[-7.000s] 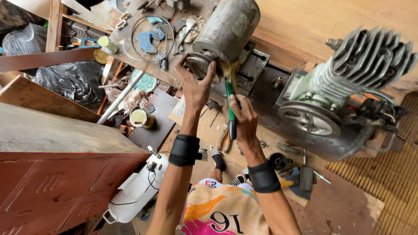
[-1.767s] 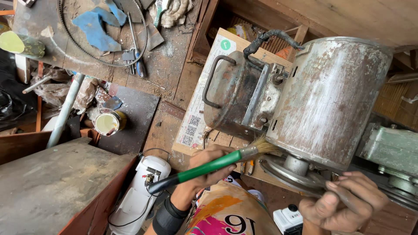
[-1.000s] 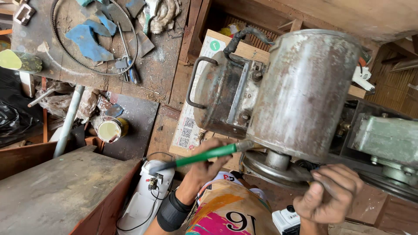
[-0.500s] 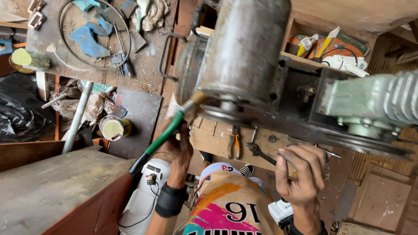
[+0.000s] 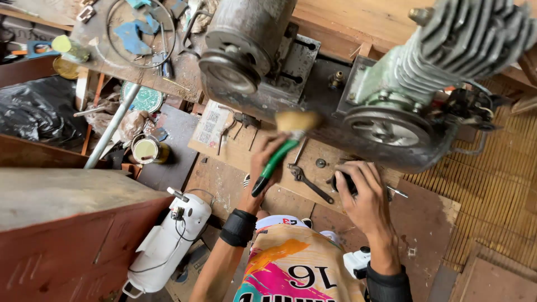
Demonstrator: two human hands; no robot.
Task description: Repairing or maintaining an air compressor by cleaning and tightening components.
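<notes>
My left hand [image 5: 262, 168] grips a green-handled paintbrush [image 5: 277, 159], its tan bristles raised against the dirty base plate [image 5: 313, 95] between a grey electric motor [image 5: 246, 39] and a green finned compressor [image 5: 447, 50]. The bristles sit just below the motor's pulley [image 5: 230, 74] and left of the compressor's flywheel [image 5: 387, 128]. My right hand [image 5: 363, 196] rests low on the wooden board [image 5: 268, 196], with its fingers curled over a small dark object [image 5: 342, 182]. A wrench [image 5: 309, 180] lies between my hands.
A rusty red-brown cabinet [image 5: 61, 229] fills the lower left, with a white canister-shaped device [image 5: 168, 240] leaning beside it. A tin can [image 5: 145, 150], a metal pipe [image 5: 112, 128] and scattered tools lie at left. Pliers [image 5: 228, 127] rest on the board. Slatted flooring [image 5: 492, 184] is at right.
The view has swung right, bringing the compressor in. My left hand moved the brush from the motor's pulley to the base plate. My right hand dropped onto the board over a dark object.
</notes>
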